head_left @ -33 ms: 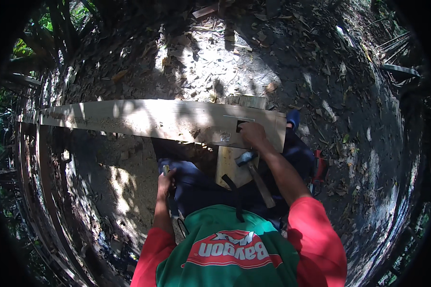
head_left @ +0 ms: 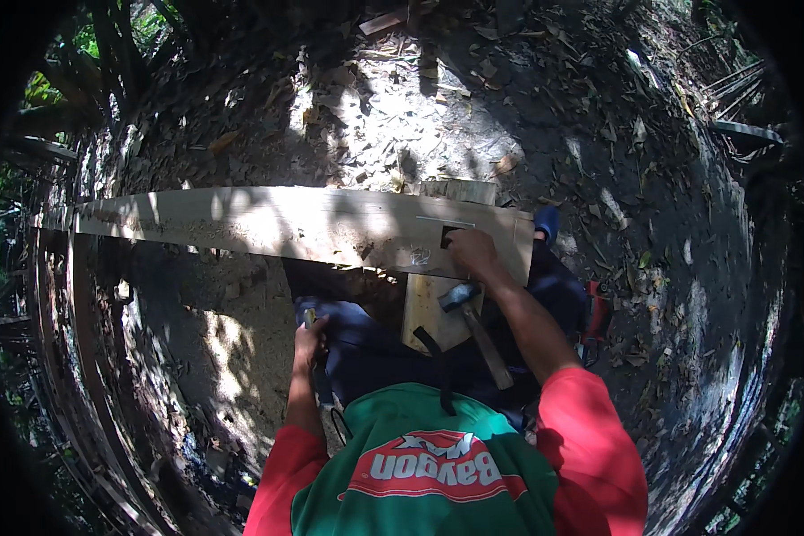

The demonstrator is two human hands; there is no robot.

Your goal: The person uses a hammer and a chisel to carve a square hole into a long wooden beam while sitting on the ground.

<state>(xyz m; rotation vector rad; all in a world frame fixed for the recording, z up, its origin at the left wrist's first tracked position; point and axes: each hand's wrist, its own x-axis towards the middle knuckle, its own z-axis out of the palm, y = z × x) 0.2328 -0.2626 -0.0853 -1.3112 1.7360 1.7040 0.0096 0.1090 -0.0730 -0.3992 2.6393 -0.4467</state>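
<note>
Pale wood plank (head_left: 304, 219) lies crosswise in front of the body, its right part over a wooden block (head_left: 422, 308) that shows on both sides beneath it, probably to keep it raised and steady. Right hand (head_left: 473, 252) has bent fingers at a dark rectangular slot (head_left: 448, 234) near the plank's right end; cannot tell if they pinch anything. Left hand (head_left: 310, 338) is closed around a short yellowish item (head_left: 309, 316), kind unclear, held off by the left thigh, apart from the plank, seemingly to keep it handy. Hammer (head_left: 487, 344) sits head on the block, handle toward the person, likely for quick reach. Plank looks long and flat, sun-dappled, with white marks near the slot, wood crumbs on top.
</note>
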